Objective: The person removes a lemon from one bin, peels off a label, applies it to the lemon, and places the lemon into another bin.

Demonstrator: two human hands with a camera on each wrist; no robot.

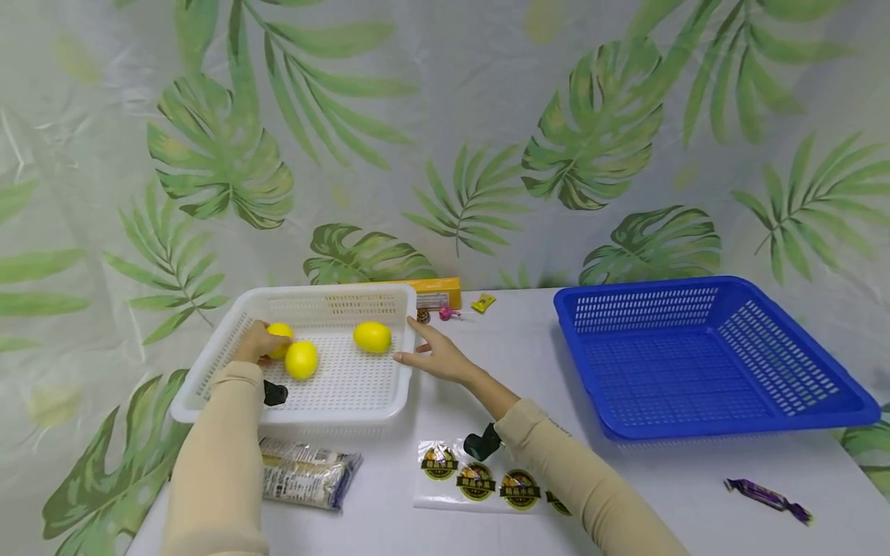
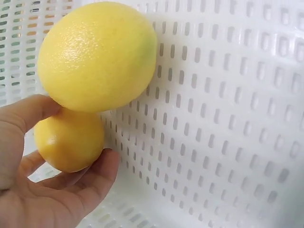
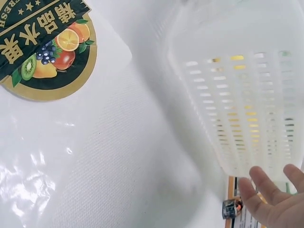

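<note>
A white plastic basket (image 1: 327, 417) holds three yellow lemons. In its left part, my left hand (image 1: 253, 342) grips one lemon (image 2: 70, 141), thumb on one side and fingers curled round the other. Right beside that one lies a second lemon (image 1: 302, 361), which looms large above the held lemon in the left wrist view. The third lemon (image 1: 372, 337) lies apart near the basket's right wall. My right hand (image 1: 439, 355) is at the right rim outside the basket, fingers spread, fingertips right at the wall, gripping nothing.
A blue basket (image 1: 667, 425) stands to the right. Behind the white basket are a yellow box (image 1: 445, 293) and small wrapped candies (image 1: 483, 302). In front lie a printed packet (image 1: 306, 475) and a clear bag with fruit labels (image 1: 476, 483). A purple-wrapped candy (image 1: 768, 498) lies front right.
</note>
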